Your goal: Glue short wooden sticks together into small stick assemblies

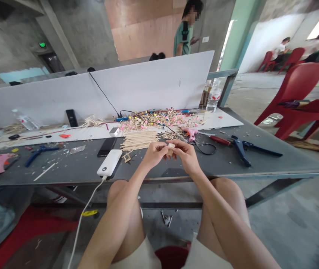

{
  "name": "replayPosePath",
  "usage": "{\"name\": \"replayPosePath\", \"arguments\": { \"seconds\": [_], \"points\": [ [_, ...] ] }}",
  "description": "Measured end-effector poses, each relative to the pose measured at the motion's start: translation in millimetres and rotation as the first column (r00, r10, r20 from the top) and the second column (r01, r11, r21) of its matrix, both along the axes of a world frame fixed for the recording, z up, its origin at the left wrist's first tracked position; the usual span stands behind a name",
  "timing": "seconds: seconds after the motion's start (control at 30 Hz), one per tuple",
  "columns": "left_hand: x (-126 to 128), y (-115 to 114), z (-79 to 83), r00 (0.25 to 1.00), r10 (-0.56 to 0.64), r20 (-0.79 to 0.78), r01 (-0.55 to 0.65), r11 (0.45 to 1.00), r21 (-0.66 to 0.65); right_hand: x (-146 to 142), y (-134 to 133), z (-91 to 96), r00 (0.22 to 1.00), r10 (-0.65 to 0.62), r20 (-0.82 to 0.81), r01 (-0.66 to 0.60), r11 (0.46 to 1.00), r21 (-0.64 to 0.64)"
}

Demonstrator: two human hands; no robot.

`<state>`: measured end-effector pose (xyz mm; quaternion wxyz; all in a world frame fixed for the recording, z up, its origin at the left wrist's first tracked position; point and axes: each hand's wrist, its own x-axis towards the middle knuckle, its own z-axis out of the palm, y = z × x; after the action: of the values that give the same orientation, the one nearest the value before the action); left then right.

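Over the table's front edge, my left hand [155, 154] and my right hand [186, 155] meet with fingers closed on a small bundle of short wooden sticks [171, 146]. The fingers cover most of the bundle, so its exact build is hidden. Just behind my hands lies a row of long wooden sticks [139, 140]. Left of them is a small wooden stick frame [127, 157]. A pink glue gun [190, 133] rests beyond my right hand, with a red-handled screwdriver [219, 140] beside it.
Blue-handled pliers [240, 151] lie to the right. A white power bank [109, 163] with a cable and a dark phone [106, 146] lie left. Behind are piled sticks with coloured tips [159, 119] and a white partition [148, 80]. A person [185, 35] stands beyond it.
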<state>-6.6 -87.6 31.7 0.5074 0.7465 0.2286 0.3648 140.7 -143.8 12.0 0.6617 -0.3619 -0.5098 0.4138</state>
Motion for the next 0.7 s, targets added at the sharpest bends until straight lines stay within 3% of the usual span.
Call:
{"name": "replayPosePath", "arguments": {
  "seconds": [0.13,0.4,0.7],
  "points": [
    [-0.1,0.9,-1.3,1.000,0.026,-0.013,-0.026,1.000,0.004,-0.8,-0.5,0.3,1.000,-0.008,0.010,0.008,1.000,0.010],
    [0.3,-0.2,-2.0,0.999,-0.030,0.040,0.031,0.999,-0.020,-2.5,1.0,3.9,1.000,-0.024,-0.006,0.024,1.000,-0.016],
    [4.3,1.2,-6.0,0.998,0.044,0.043,-0.042,0.998,-0.035,-4.2,1.5,1.8,0.998,-0.003,-0.057,0.002,1.000,-0.022]
  ]
}}
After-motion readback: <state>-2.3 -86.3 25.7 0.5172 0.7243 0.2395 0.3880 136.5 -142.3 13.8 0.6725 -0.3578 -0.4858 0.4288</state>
